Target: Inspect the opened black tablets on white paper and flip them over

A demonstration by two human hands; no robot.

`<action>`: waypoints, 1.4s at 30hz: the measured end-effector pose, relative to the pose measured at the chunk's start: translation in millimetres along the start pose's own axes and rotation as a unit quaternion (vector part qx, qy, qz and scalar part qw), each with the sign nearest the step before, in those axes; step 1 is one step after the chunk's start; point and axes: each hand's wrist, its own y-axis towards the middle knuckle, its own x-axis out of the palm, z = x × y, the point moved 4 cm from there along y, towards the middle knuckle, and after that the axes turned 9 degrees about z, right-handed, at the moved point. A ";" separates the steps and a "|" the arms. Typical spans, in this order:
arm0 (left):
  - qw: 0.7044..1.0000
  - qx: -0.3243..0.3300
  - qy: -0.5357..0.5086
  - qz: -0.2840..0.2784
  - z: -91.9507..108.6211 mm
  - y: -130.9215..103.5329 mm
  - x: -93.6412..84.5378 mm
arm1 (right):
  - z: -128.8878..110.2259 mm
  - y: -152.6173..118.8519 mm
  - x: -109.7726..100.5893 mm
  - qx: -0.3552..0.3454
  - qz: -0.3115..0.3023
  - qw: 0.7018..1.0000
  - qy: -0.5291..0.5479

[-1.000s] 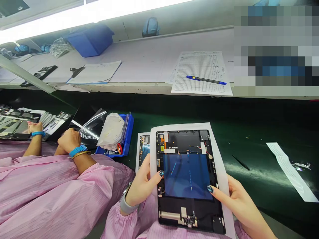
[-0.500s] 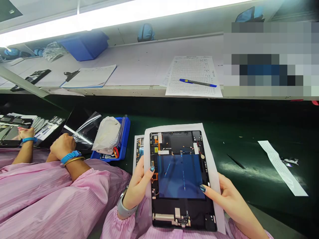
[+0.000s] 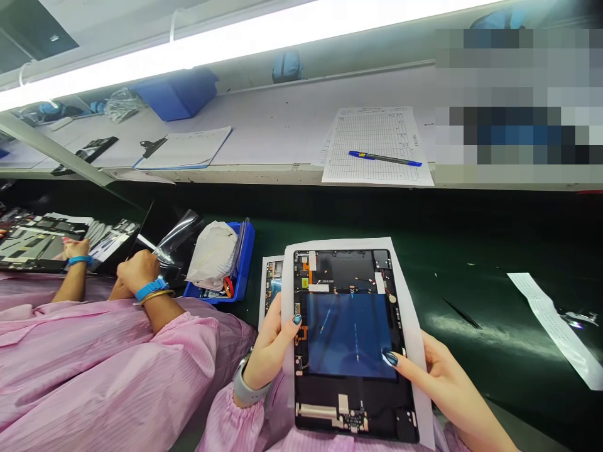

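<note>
Uncovered tablet (image 3: 354,395), inner side up, held over the wearer's pink-clad lap, a white sheet (image 3: 409,307) behind it; from where I stand I cannot tell whether its top end touches the bench (image 3: 447,263). Left hand (image 3: 266,358) pinches the tablet's left edge and the sheet together, thumb in front, fingers behind. Right hand (image 3: 436,370) pinches likewise at its right edge, thumb laid by the lower right corner of the blue panel (image 3: 348,336). Risks, as I judge them: heavy pressure from that thumb could dent or mark the panel; the left thumb sits close to an orange flex cable (image 3: 304,333), and a slide inward might crease it. The sheet could slip against the casing, letting the tablet skid down if either grip slackens. Just beside the tablet's left edge shows a second device (image 3: 274,285), partly hidden; a sideways swing could knock it. Tweezers (image 3: 463,314) lie right of the tablet, apart from it, where a sweeping forearm might brush them. A neighbour's hand (image 3: 139,271) is well left of it, beyond the blue tray (image 3: 245,270); a bump seems less likely there.
</note>
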 end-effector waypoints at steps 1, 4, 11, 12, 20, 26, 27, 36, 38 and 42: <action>1.000 0.000 -0.003 -0.001 0.7 0.4 0.8 | 0.5 0.2 -0.2 0.007 -0.004 1.000 0.001; 1.000 -0.004 -0.016 0.001 2.4 1.2 1.9 | 1.0 -0.3 -1.3 0.022 0.001 1.000 0.000; 0.998 -0.043 -0.004 0.035 -5.4 0.9 -4.2 | -5.5 -5.1 1.4 -0.002 0.071 0.997 -0.024; 0.998 -0.042 -0.005 0.041 -6.2 0.9 -5.0 | -7.3 -6.0 2.5 -0.007 0.080 0.996 -0.032; 0.999 -0.023 -0.005 0.041 -2.5 1.2 -7.0 | -25.8 -11.2 10.2 -0.039 0.084 0.994 -0.054; 0.998 -0.038 -0.031 0.039 -3.7 -0.1 -9.3 | -31.6 -13.5 10.6 -0.059 0.069 0.993 -0.069; 0.998 -0.043 -0.038 0.040 -5.4 -0.5 -9.8 | -32.9 -13.6 10.4 -0.065 0.067 0.993 -0.076; 0.996 -0.046 -0.041 0.068 -15.0 -1.8 -17.2 | -47.7 -5.0 7.7 -0.175 0.045 0.974 -0.140; 0.996 -0.042 -0.043 0.071 -17.0 -2.8 -19.8 | -52.4 -5.1 7.0 -0.193 0.048 0.968 -0.150; 0.994 -0.037 -0.055 0.083 -21.7 -4.8 -28.6 | -67.4 -9.8 9.3 -0.215 0.048 0.968 -0.119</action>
